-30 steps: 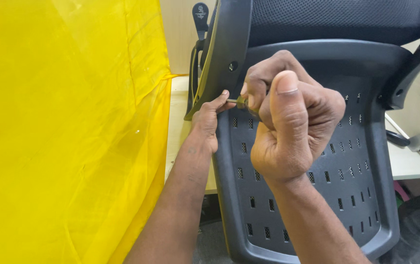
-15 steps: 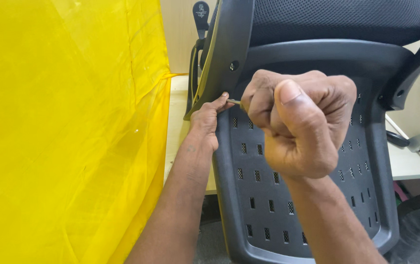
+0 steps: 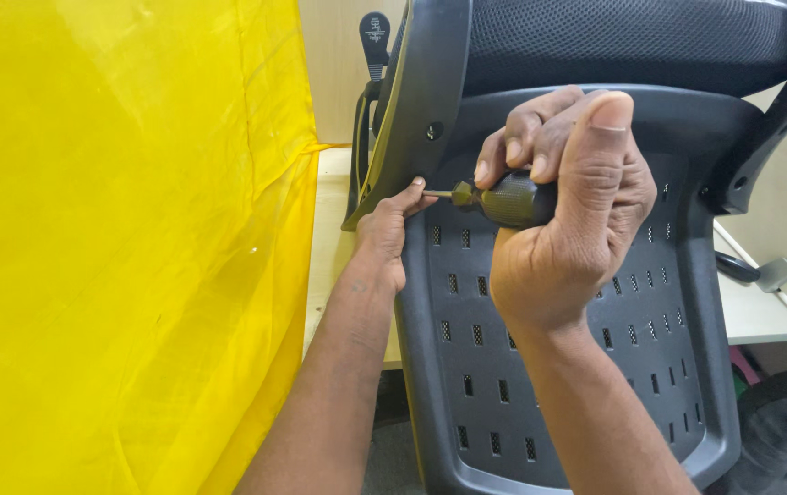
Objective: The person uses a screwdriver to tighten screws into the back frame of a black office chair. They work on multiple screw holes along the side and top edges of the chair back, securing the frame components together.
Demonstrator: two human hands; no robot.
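Against the black slotted chair shell (image 3: 540, 367), your right hand (image 3: 563, 220) has its fingers wrapped tight round a dark screwdriver (image 3: 503, 199), shaft pointing left to the armrest bracket (image 3: 416, 110). Your left hand (image 3: 384, 229) pinches its fingers at the tip. Yellow cloth (image 3: 128, 247) hangs left, beside the table (image 3: 334, 229).

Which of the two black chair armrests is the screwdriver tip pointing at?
The black plastic armrest at the picture's left, next to the yellow cloth. The left hand touches it. The other armrest is far from the dark-handled screwdriver.
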